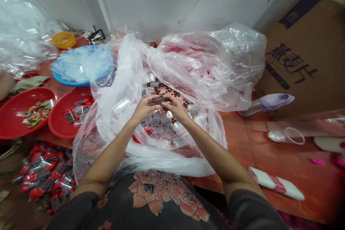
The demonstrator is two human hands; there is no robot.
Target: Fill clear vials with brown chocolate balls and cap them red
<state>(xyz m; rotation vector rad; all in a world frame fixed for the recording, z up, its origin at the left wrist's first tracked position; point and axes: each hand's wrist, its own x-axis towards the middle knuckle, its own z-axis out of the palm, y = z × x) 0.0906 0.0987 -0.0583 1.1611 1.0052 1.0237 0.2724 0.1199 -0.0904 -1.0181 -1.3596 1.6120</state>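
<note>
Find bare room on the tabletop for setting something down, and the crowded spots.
Bare tabletop shows between the plastic sheeting, the purple-handled tool and the red-banded white object. Crowded: at left, red bowls and a blue basin; around the left hand and right hand, clear packaging and brown pieces.

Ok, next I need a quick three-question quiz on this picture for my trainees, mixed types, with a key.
1. True or false: The left hand and right hand are close together.

2. Where do the small multicoloured pieces lie?
a) in the yellow bowl
b) in the leftmost red basin
c) in the blue basin

3. Fill in the blank: The large cardboard box stands on the ____ side of the picture.

Key: 1. true; 2. b; 3. right
</note>
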